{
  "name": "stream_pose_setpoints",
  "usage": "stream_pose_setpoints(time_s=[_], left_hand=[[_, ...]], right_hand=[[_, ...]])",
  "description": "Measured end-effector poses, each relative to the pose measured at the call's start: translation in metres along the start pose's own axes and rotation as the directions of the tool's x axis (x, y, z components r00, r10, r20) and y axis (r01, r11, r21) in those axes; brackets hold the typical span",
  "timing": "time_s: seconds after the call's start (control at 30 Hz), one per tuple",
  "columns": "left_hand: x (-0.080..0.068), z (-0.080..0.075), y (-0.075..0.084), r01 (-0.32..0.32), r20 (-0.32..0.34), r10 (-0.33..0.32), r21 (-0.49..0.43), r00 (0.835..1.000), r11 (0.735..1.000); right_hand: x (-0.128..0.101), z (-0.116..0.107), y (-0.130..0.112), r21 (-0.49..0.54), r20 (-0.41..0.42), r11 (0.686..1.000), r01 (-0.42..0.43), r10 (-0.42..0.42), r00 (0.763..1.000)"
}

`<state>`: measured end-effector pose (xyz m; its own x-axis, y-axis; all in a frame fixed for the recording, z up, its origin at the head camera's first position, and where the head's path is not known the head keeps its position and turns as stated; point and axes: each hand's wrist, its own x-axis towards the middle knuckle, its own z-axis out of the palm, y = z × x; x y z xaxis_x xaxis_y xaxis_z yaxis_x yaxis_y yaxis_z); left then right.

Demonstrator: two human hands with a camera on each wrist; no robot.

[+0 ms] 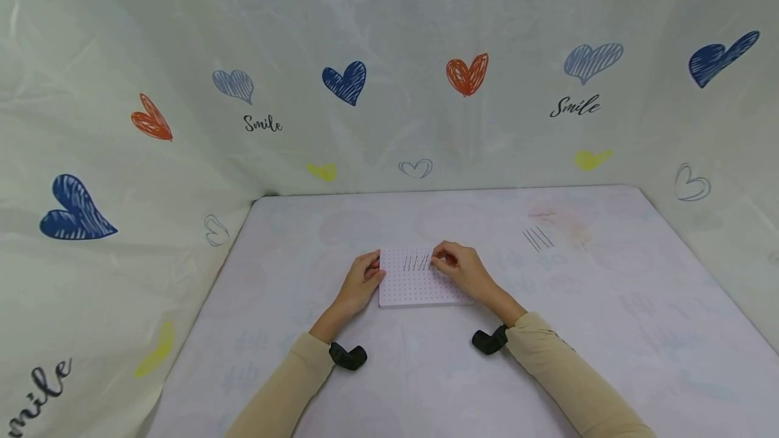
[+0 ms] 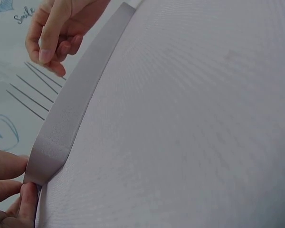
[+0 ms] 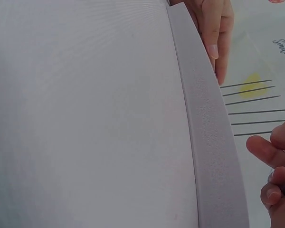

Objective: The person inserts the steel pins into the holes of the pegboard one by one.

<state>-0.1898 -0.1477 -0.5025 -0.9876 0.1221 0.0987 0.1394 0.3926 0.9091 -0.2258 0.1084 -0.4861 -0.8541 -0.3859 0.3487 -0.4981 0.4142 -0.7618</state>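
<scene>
A white board (image 1: 420, 295) dotted with rows of small holes lies flat on the table. Several thin dark needles (image 1: 416, 263) stand in a row in its upper part, slightly tilted. My left hand (image 1: 359, 286) grips the board's left edge with thumb and fingers. Over the board's upper right, my right hand (image 1: 467, 270) pinches the upper end of the last needle in the row between thumb and forefinger. In the right wrist view that needle (image 3: 254, 134) rises behind the board's thick near edge (image 3: 211, 123), which hides the holes.
More loose needles (image 1: 538, 238) lie side by side on the table, to the right and farther back. A faint reddish patch (image 1: 569, 218) shows near them. A pale curtain (image 1: 389, 127) printed with hearts hangs behind the table's far edge.
</scene>
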Motion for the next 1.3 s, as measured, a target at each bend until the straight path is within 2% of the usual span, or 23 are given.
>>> stream_pose_setpoints(time_s=[0.33,0.63,0.87,1.13,1.3], left_hand=[[0.0,0.0,0.001,0.005,-0.003,-0.004,0.017,1.0,1.0],[-0.001,0.0,0.002,0.005,-0.006,-0.005,0.019,1.0,1.0],[-0.001,0.001,0.001,0.007,-0.006,-0.007,0.028,1.0,1.0],[-0.001,0.002,0.001,0.015,-0.005,-0.015,0.024,1.0,1.0],[0.0,0.002,0.0,0.018,-0.003,-0.017,0.028,1.0,0.999]], right_hand=[[-0.003,-0.009,-0.001,0.021,-0.002,0.998,-0.066,0.066,0.998],[-0.003,-0.021,0.007,0.004,-0.053,0.996,-0.091,0.091,0.994],[-0.008,-0.038,0.019,-0.007,-0.097,0.992,-0.124,0.123,0.988],[-0.013,-0.062,0.032,-0.01,-0.141,0.979,-0.206,0.202,0.969],[-0.016,-0.075,0.042,-0.05,-0.183,0.975,-0.217,0.204,0.962]])
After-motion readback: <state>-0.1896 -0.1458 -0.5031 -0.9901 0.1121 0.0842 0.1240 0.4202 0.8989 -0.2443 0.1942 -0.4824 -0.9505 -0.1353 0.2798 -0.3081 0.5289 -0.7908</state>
